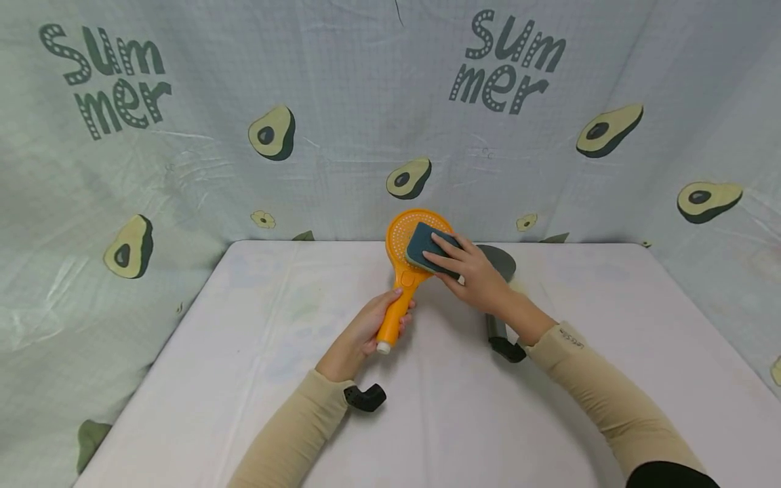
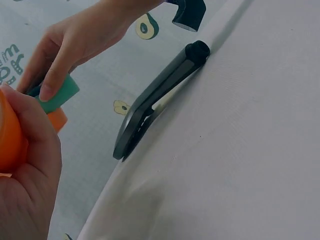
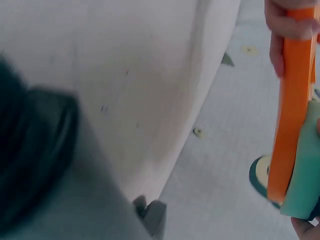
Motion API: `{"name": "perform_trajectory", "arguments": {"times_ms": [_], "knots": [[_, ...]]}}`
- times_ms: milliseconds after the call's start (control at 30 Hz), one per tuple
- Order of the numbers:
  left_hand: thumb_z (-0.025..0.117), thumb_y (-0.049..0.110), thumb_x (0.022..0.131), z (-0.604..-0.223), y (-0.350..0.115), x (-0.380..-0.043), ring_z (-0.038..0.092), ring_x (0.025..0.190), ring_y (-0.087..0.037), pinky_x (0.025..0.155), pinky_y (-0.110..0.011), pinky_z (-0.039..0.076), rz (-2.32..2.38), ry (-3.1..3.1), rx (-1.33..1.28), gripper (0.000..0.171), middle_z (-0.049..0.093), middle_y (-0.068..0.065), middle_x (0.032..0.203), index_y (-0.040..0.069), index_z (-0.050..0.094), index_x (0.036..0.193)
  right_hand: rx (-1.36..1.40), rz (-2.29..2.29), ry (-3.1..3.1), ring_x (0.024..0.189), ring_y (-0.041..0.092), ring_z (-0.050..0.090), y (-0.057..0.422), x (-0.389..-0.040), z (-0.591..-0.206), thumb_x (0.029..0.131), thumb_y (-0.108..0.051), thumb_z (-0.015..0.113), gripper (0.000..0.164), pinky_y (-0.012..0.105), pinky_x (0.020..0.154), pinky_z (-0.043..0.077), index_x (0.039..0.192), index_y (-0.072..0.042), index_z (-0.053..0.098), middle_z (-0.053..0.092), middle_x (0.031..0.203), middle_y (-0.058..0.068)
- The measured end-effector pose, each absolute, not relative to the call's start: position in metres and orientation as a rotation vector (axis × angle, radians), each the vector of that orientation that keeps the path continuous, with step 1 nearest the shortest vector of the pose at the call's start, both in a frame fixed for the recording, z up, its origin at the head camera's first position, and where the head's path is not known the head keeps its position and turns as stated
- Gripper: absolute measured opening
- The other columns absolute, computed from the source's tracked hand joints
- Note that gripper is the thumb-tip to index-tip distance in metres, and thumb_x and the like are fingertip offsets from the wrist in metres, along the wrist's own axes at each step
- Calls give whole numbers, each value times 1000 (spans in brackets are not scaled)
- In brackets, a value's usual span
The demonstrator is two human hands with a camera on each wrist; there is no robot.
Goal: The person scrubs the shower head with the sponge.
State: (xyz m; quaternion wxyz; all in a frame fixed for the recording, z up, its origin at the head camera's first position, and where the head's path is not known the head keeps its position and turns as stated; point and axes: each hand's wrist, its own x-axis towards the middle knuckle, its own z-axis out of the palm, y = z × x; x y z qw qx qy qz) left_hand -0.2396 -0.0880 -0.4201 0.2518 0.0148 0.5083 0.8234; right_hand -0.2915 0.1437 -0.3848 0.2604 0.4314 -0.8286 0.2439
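Head view: nearest you, short of the orange shower head (image 1: 407, 278), are your left sleeve (image 1: 299, 427) and, beside it at the wrist, a black curved piece (image 1: 366, 398). Your left hand (image 1: 376, 320) has its fingers clamped round the orange shower head's handle, leaving the white end bare below; such a grip probably steadies it while leaving the perforated face free. The left wrist view, too, shows that hand closely wrapped about the orange body. The orange shower head itself is tilted, handle toward you and face away, seemingly lifted so that both hands can get round it. Against its face lies the sponge (image 1: 424, 247), dark blue on the outer side and green on the side turned to the holes; the right wrist view shows the two touching. Your right hand (image 1: 478, 274) grips the sponge from the orange shower head's right, fingers spread over the blue back and thumb at the lower edge, a hold that likely spreads the push evenly. To the orange shower head's right and partly hidden under your forearm, a dark shower head (image 2: 161, 86) lies on the table (image 1: 268, 285), apparently set aside from the work. Beyond the orange shower head hangs a sheet (image 1: 342, 102) printed with avocados.
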Motion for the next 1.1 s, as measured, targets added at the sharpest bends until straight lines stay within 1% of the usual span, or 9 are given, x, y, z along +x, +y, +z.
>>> {"name": "perform_trajectory", "arguments": {"times_ms": [133,233,433,533,667,867,967,1100], "knots": [[41,33,112,-419,-88,-239,55,56,-3,54,-14,52,2243,1374,20,42,55,-2,87,-6,44,128,1124,652,-2220,136,52,42,152,-298,-387,85,1,81,47,69,107,36,130,-1,69,52,146,25],[41,33,112,-419,-89,-239,55,56,-3,55,-14,52,2249,1369,16,41,55,-2,88,-5,45,127,1127,644,-2198,134,53,43,149,-299,-388,85,1,81,46,70,106,37,129,-2,70,53,145,25],[40,32,112,-421,-90,-240,54,57,-2,56,-13,52,2260,1355,42,50,54,-1,91,-10,35,139,1211,629,-2198,135,54,43,136,-288,-383,86,-2,80,45,70,105,37,130,-5,71,55,145,23],[40,33,112,-421,-90,-241,54,57,-2,56,-13,52,2255,1356,45,53,54,-1,92,-10,32,143,1236,618,-2220,136,52,42,135,-281,-380,86,-1,80,45,68,107,37,130,-6,71,55,145,22],[39,32,112,-419,-90,-241,55,57,-2,55,-13,52,2256,1354,49,52,55,-1,91,-10,33,142,1257,558,-2215,136,53,43,147,-283,-381,85,0,81,47,68,106,38,130,-7,71,56,144,22],[40,30,112,-417,-91,-242,54,56,-2,54,-13,51,2277,1330,35,46,55,-1,89,-8,37,137,1250,497,-2182,131,57,45,169,-291,-388,80,2,84,51,72,101,40,129,-5,71,56,142,24],[40,30,112,-418,-91,-242,54,57,-2,54,-13,52,2268,1338,30,45,55,-1,90,-7,38,136,1269,516,-2163,130,57,46,168,-291,-389,78,3,85,52,72,101,40,127,-4,72,57,141,25],[39,31,112,-420,-91,-241,55,57,-2,55,-13,52,2245,1357,54,50,55,0,89,-10,34,140,1339,535,-2145,132,56,45,157,-291,-386,79,3,84,53,70,102,40,129,-5,70,56,143,23]]}}
